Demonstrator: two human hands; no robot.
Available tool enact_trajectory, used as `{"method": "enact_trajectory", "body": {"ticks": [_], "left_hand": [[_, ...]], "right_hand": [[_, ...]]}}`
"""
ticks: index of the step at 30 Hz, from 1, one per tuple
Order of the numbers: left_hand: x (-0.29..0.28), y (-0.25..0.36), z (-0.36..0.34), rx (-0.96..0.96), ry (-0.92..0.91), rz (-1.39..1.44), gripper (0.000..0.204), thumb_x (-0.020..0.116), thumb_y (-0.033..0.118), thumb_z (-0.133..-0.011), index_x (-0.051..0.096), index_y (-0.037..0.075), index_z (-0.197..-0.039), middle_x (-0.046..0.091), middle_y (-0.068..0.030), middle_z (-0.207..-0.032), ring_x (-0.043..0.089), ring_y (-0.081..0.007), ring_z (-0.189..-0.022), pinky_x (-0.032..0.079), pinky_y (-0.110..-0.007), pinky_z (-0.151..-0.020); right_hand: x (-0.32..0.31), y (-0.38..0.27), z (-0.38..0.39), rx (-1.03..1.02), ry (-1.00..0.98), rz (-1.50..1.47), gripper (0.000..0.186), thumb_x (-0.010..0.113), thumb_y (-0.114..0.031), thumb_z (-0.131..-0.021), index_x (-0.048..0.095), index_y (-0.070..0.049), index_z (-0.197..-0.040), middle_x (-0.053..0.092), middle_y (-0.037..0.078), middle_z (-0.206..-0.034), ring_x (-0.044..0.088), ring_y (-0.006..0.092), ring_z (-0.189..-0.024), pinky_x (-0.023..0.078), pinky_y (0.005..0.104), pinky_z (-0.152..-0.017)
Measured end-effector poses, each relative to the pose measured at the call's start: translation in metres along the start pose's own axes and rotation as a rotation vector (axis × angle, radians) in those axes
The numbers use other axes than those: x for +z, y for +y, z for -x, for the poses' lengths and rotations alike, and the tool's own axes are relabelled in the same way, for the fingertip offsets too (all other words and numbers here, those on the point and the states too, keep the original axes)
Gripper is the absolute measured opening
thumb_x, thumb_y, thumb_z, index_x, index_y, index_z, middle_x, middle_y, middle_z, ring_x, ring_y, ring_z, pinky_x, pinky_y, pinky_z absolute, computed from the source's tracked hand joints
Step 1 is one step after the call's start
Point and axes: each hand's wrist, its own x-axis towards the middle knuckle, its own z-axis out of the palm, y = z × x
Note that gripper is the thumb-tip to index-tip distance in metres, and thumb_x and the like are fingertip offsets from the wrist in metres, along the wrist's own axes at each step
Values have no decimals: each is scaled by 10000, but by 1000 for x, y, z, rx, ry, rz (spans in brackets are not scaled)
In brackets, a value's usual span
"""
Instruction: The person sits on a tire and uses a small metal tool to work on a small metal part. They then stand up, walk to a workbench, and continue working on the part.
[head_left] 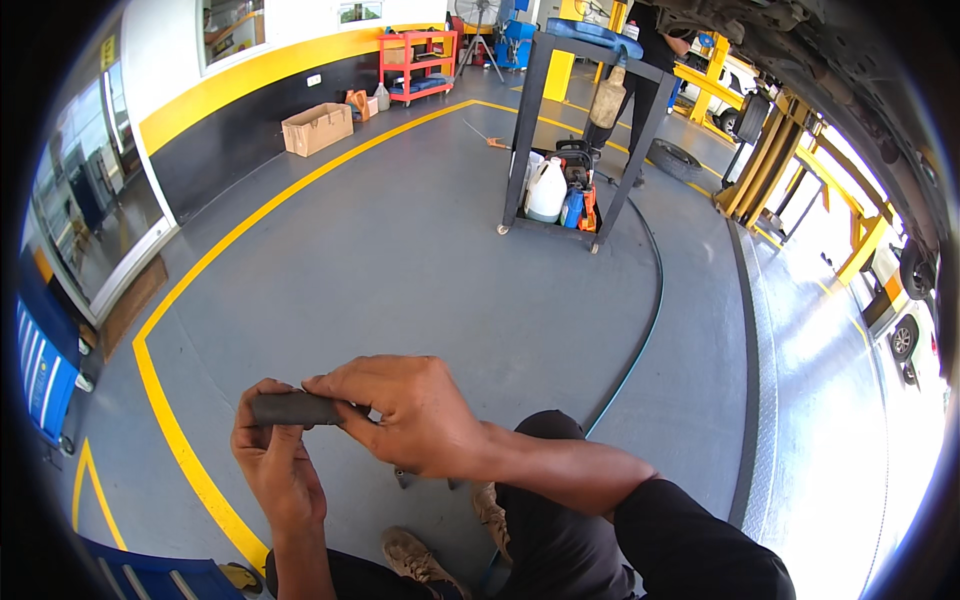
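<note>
A dark grey, flat oblong block (292, 408) is held level in front of me, low in the head view and left of centre. It has the look of a brake pad, but its exact kind does not show. My left hand (283, 470) is closed on its left end, fingers behind and thumb in front. Reaching across from the right, my right hand (425, 415) pinches the block's right end between thumb and fingers. The fingers cover both ends of the block. Beneath my right hand, small dark parts (403, 478) show partly on the floor.
A wheeled cart (530, 130) carries a white jug (547, 190) and other bottles; a person stands behind it. A hose (655, 300) curves along the floor at right. A raised car's underside (850, 60) hangs at upper right. Blue cabinets (45, 370) stand at left.
</note>
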Motion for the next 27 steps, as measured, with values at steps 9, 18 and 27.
{"method": "enact_trajectory", "body": {"ticks": [9, 18, 27], "left_hand": [[7, -7, -11, 44, -3, 33, 260, 823, 38, -996, 677, -8, -1207, 682, -87, -1168, 667, -152, -1107, 571, -320, -1000], [8, -4, -8, 103, -18, 5, 301, 769, -24, -1009, 647, -4, -1283, 663, -99, -1229, 656, -168, -1172, 537, -336, -1072], [8, 2, -17, 8, -60, 21, 247, 742, -24, -1034, 716, -23, -1279, 738, -85, -1229, 710, -153, -1075, 605, -347, -947]], "right_hand": [[-8, -3, -10, 19, 3, 4, 266, 806, 18, -908, 849, -28, -1166, 844, 151, -1044, 834, 259, -868, 660, 337, -721], [-15, -6, -20, 286, -113, -301, 250, 779, 14, -948, 845, -17, -1187, 842, 174, -1059, 826, 254, -882, 642, 336, -759], [3, -4, -14, 262, 4, -197, 237, 777, 17, -966, 840, -13, -1192, 840, 136, -1006, 783, 180, -763, 604, 283, -641]]}}
